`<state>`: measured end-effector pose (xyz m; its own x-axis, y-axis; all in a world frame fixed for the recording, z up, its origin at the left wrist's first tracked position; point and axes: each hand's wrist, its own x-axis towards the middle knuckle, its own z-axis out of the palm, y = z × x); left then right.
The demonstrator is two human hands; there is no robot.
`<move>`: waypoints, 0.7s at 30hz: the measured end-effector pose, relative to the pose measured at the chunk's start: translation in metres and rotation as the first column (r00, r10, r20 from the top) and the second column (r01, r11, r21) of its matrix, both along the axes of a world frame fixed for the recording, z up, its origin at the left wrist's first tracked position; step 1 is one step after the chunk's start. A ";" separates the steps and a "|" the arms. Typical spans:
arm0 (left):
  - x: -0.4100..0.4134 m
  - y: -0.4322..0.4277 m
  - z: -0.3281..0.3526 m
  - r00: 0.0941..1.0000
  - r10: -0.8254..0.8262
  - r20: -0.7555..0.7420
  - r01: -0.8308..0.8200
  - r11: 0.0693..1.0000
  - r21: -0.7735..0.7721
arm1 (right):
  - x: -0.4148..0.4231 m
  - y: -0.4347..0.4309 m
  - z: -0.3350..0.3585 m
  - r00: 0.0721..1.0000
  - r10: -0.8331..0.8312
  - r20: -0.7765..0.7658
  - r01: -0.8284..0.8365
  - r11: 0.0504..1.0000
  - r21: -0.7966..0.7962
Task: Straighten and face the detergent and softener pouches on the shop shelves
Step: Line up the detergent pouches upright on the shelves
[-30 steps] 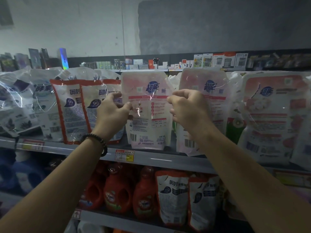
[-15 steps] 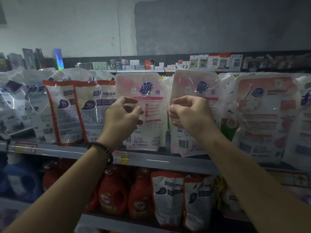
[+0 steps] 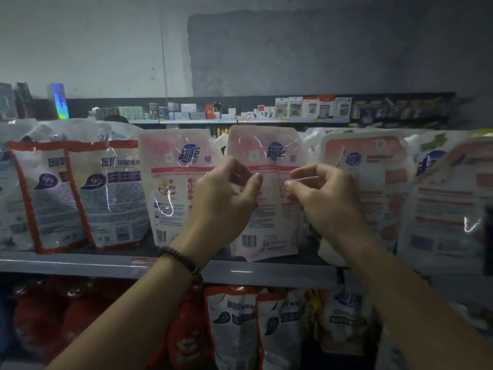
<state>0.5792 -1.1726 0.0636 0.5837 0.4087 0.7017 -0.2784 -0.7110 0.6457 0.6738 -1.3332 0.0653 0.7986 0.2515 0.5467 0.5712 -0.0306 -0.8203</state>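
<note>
On the upper shelf (image 3: 80, 264), a pink pouch (image 3: 266, 145) stands near the front edge. Left hand (image 3: 224, 201) and right hand (image 3: 326, 201) hover before it, fingers (image 3: 236, 169) half-curled, pinching nothing visible. A careless tug could tip it off the shelf.

Glossy, crinkled plastic pouches (image 3: 170, 182) on a smooth metal shelf (image 3: 80, 264) — matt, rough wall (image 3: 320, 49) behind
</note>
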 end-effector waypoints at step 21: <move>0.092 -0.081 -0.016 0.922 -0.370 -0.115 0.317 0.891 -0.324 | 0.043 -0.121 -0.009 0.973 -0.230 0.007 0.230 0.972 0.052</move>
<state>0.6717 -1.2531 0.0475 0.8238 0.3324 0.4592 -0.3384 -0.3614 0.8688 0.7172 -1.4543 0.0558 0.8247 0.0339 0.5645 0.5641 -0.1211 -0.8168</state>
